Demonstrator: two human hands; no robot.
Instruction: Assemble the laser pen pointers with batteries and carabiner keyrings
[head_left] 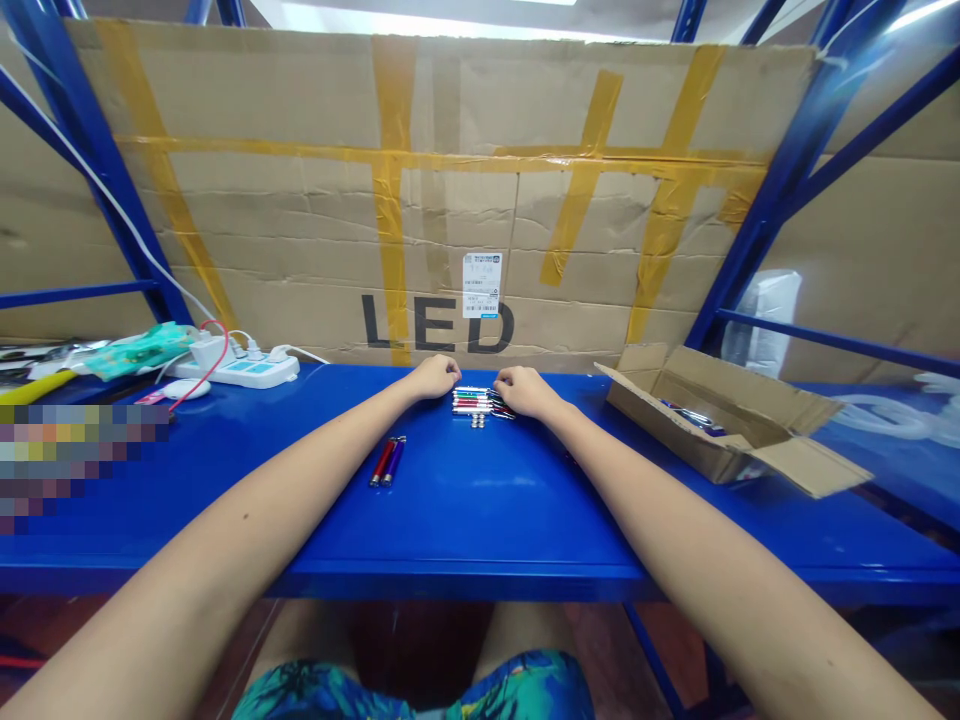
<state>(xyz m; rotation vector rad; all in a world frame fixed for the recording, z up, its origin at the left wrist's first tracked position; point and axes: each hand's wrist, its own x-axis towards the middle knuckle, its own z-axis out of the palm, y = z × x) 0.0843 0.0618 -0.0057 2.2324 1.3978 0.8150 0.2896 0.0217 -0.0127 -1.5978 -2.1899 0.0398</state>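
On the blue table, several slim metallic tubes lie stacked side by side between my hands. Just in front of them sit several small silver round pieces. My left hand rests at the left end of the row, fingers curled; whether it holds anything is hidden. At the right end, my right hand has its fingers bent together close to the tubes' dark ends, and its fingertips are too small to read. A red tube and a purple tube lie nearer, to the left.
An open cardboard box with some tubes inside stands at the right. A white power strip with cables lies at the back left, near a green-wrapped item. A large cardboard sheet closes off the back between blue posts.
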